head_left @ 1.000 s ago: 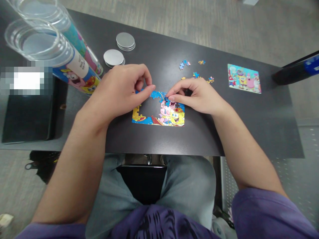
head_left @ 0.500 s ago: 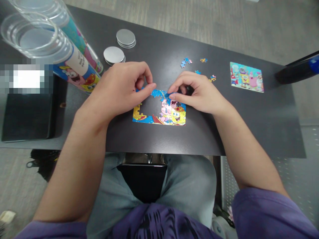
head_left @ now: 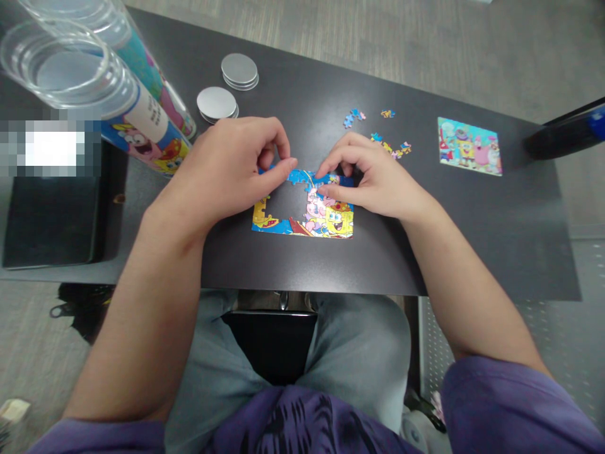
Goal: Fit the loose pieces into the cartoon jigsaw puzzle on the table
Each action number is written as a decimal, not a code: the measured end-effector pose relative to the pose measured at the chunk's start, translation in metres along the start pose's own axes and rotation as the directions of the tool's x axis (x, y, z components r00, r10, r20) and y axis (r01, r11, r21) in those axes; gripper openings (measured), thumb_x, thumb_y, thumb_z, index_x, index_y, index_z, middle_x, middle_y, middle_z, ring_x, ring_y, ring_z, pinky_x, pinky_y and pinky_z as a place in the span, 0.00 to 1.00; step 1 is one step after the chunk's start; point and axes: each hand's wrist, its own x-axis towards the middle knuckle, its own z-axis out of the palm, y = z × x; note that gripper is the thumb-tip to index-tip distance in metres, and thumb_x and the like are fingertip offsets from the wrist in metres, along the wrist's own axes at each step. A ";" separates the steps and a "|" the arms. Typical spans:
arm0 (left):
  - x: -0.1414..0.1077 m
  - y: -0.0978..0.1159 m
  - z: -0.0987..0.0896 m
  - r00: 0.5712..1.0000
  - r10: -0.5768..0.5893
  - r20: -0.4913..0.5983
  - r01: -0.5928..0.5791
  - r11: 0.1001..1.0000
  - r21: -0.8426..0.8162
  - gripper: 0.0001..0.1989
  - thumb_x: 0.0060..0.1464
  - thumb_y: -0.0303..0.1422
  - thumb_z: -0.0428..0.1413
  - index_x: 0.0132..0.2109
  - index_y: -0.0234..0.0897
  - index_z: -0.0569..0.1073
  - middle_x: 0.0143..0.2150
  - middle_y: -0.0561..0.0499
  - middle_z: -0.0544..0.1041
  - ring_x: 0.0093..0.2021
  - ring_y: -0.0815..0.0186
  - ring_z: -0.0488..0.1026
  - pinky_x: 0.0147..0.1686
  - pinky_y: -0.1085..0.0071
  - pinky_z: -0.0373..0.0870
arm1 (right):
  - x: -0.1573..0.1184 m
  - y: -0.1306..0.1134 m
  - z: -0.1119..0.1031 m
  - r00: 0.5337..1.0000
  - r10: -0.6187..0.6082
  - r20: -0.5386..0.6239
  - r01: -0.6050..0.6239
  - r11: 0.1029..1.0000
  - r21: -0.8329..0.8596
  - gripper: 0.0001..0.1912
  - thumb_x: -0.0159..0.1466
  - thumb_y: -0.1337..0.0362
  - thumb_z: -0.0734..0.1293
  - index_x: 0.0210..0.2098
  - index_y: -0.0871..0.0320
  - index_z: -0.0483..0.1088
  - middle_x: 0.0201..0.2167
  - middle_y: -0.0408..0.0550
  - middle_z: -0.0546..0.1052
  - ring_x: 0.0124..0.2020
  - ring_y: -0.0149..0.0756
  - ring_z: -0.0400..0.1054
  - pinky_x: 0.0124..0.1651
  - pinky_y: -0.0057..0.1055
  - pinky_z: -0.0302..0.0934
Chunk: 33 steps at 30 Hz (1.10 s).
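Note:
A partly assembled cartoon jigsaw puzzle (head_left: 333,221) lies on the dark table, with a bare gap left of its middle. My left hand (head_left: 241,167) rests at its upper left edge, fingers curled and thumb close to the index finger, covering that corner. Over the upper right part is my right hand (head_left: 368,173), its thumb and index finger pinched at a blue puzzle piece in the top rows. Beyond the right hand lie several loose puzzle pieces (head_left: 405,149). Farther back is another small cluster of joined pieces (head_left: 353,117).
A finished puzzle picture (head_left: 469,148) lies to the right, near a dark cylindrical object (head_left: 558,139). Two clear-topped printed canisters (head_left: 146,135) stand at the left beside a black flat case (head_left: 51,221). Stacked silver discs (head_left: 239,69) sit behind my left hand.
My right hand has shifted slightly left and down over the puzzle, uncovering more of the loose pieces and the puzzle's upper right corner. My left hand stays in place.

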 end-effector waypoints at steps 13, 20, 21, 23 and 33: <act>-0.001 0.001 -0.001 1.000 -0.007 -0.004 0.007 1.000 0.003 0.09 0.73 0.46 0.63 0.46 0.49 0.77 0.39 0.48 0.79 0.41 0.48 0.78 0.43 0.46 0.66 | -0.003 -0.003 -0.007 0.995 -0.017 -0.100 0.009 0.997 -0.077 0.13 0.79 0.45 0.84 0.50 0.46 0.90 0.50 0.53 0.86 0.43 0.50 0.70 0.62 0.60 0.68; 0.000 0.004 0.000 1.000 -0.016 0.007 0.016 1.000 -0.008 0.06 0.72 0.41 0.63 0.46 0.47 0.78 0.39 0.49 0.78 0.39 0.52 0.75 0.42 0.48 0.67 | -0.004 0.031 -0.029 0.926 0.023 -0.376 -0.037 0.999 -0.031 0.33 0.75 0.21 0.82 0.46 0.43 0.86 0.43 0.52 0.82 0.44 0.52 0.67 0.57 0.55 0.69; 0.001 0.003 0.000 1.000 -0.015 0.010 0.015 1.000 -0.011 0.06 0.71 0.42 0.63 0.46 0.47 0.78 0.39 0.49 0.78 0.39 0.51 0.76 0.42 0.47 0.66 | -0.004 0.035 -0.031 0.919 0.023 -0.394 -0.044 0.998 -0.045 0.33 0.76 0.21 0.82 0.46 0.43 0.86 0.43 0.52 0.82 0.43 0.52 0.67 0.58 0.56 0.70; 0.001 0.001 0.000 1.000 -0.014 0.008 0.015 1.000 -0.017 0.07 0.71 0.43 0.62 0.45 0.47 0.78 0.39 0.48 0.78 0.40 0.49 0.77 0.42 0.46 0.66 | -0.006 0.035 -0.032 0.913 0.015 -0.408 -0.056 0.994 -0.090 0.31 0.76 0.23 0.82 0.44 0.43 0.86 0.43 0.52 0.83 0.43 0.52 0.69 0.61 0.59 0.70; -0.004 0.016 0.010 0.989 0.091 0.115 -0.094 0.995 0.024 0.13 0.72 0.41 0.67 0.58 0.43 0.88 0.60 0.42 0.82 0.59 0.45 0.82 0.62 0.48 0.75 | -0.011 -0.009 -0.024 0.996 -0.035 -0.079 0.024 0.991 -0.133 0.17 0.80 0.41 0.85 0.45 0.45 0.90 0.43 0.50 0.86 0.42 0.51 0.75 0.69 0.63 0.63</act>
